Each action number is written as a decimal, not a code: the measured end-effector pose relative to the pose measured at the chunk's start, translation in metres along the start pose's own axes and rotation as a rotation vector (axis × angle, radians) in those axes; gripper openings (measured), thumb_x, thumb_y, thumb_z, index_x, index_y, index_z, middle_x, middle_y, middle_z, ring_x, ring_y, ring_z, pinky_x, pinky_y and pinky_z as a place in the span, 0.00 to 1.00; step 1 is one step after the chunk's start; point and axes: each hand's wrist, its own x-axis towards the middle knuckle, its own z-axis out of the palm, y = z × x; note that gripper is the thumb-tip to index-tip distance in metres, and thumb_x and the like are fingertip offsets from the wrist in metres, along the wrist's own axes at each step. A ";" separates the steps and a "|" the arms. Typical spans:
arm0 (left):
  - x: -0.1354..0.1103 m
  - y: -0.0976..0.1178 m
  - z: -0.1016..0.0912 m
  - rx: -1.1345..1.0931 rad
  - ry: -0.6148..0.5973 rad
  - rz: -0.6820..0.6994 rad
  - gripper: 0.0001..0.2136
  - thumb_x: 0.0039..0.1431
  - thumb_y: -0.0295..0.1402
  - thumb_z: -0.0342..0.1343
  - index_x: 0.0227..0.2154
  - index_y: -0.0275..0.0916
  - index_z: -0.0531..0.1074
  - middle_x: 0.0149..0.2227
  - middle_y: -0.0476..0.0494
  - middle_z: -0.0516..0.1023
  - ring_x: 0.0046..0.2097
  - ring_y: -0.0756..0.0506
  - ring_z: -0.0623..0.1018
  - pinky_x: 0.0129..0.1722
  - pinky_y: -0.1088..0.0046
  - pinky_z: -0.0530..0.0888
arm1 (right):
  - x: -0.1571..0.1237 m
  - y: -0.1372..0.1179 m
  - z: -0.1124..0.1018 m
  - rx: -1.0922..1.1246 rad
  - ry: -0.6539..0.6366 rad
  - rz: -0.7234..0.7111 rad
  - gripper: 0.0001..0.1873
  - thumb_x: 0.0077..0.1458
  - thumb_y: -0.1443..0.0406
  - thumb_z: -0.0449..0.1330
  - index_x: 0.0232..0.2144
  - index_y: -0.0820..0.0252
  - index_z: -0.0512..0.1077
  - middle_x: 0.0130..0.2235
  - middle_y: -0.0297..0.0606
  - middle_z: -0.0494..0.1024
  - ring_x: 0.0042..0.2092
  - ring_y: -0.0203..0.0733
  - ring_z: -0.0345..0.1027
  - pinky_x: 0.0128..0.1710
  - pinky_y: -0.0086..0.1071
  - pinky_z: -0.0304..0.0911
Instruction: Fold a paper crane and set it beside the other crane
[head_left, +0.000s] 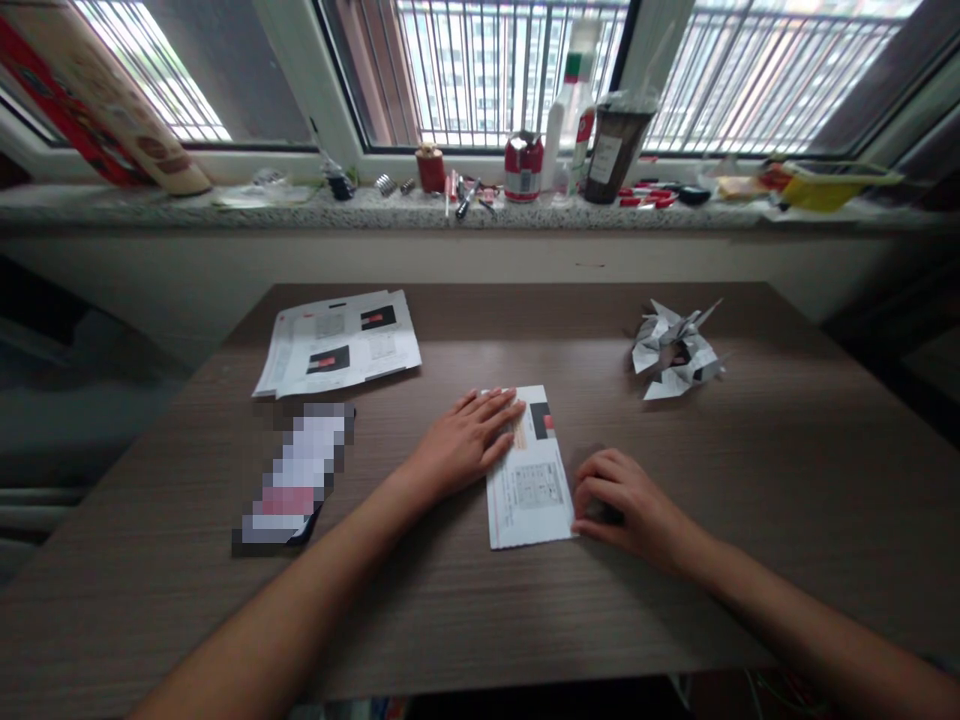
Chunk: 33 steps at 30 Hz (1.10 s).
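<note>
A folded sheet of printed paper (529,500) lies lengthwise near the middle of the table, with a dark printed block and a small grid on its upper face. My left hand (469,440) rests flat on its upper left part, fingers stretched out, covering some of the print. At the lower right corner of the paper is my right hand (622,500), its fingers curled and the thumb and forefinger tips at the paper's right edge.
Several printed sheets (345,345) lie at the back left, above a phone (296,475) with a blurred screen. A folded paper piece with pointed tips (677,350) sits at the back right. The windowsill holds a red can (523,168), a dark cup (615,150) and a bottle (574,110).
</note>
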 end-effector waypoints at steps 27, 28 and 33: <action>-0.010 0.016 -0.015 0.138 0.132 0.099 0.23 0.78 0.37 0.43 0.71 0.40 0.58 0.75 0.41 0.53 0.76 0.40 0.50 0.75 0.53 0.45 | -0.020 -0.008 0.001 -0.327 -0.115 -0.073 0.38 0.69 0.54 0.58 0.75 0.47 0.49 0.73 0.40 0.58 0.71 0.56 0.55 0.67 0.53 0.59; -0.011 0.021 -0.018 0.135 0.147 0.108 0.22 0.78 0.36 0.44 0.70 0.39 0.59 0.74 0.40 0.55 0.75 0.40 0.52 0.75 0.53 0.47 | -0.020 -0.009 0.001 -0.329 -0.111 -0.070 0.37 0.69 0.54 0.58 0.74 0.47 0.50 0.73 0.40 0.58 0.71 0.56 0.56 0.67 0.52 0.58; -0.025 0.057 -0.027 -0.003 0.073 0.178 0.14 0.75 0.37 0.50 0.57 0.39 0.71 0.59 0.37 0.75 0.59 0.38 0.76 0.59 0.55 0.74 | -0.016 -0.012 0.006 -0.351 -0.077 -0.058 0.35 0.69 0.54 0.57 0.73 0.47 0.54 0.71 0.43 0.63 0.69 0.58 0.57 0.65 0.55 0.60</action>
